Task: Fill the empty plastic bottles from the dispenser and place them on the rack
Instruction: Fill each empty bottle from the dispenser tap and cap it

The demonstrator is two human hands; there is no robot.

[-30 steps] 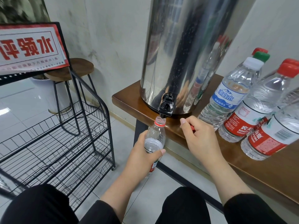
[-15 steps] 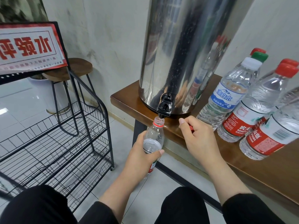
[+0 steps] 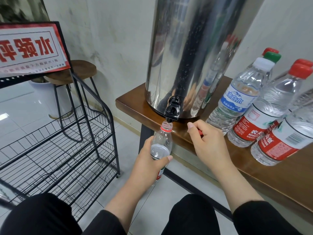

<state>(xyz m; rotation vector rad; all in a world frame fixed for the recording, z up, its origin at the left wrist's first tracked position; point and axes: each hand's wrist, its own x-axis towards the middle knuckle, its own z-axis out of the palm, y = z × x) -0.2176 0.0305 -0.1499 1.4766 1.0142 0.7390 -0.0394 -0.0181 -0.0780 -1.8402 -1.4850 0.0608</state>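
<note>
My left hand (image 3: 147, 160) grips a clear plastic bottle (image 3: 161, 141) with a red neck ring, upright, its open mouth directly under the black tap (image 3: 171, 111) of the tall steel dispenser (image 3: 194, 53). The bottle is partly filled. My right hand (image 3: 206, 141) rests at the table edge right of the tap, fingers curled around a small red cap (image 3: 200, 132), mostly hidden. The black wire rack (image 3: 67, 141) stands to the left, its visible shelves bare.
Several capped bottles (image 3: 237, 97) with red, green and white caps stand on the brown wooden table (image 3: 279, 175) right of the dispenser. A red-and-white sign (image 3: 28, 48) sits atop the rack. A wooden stool (image 3: 74, 73) stands behind it. My dark-clothed knees fill the bottom.
Almost nothing has moved; the left hand keeps the bottle under the tap and the right hand stays by the table edge. The view shifted slightly.
</note>
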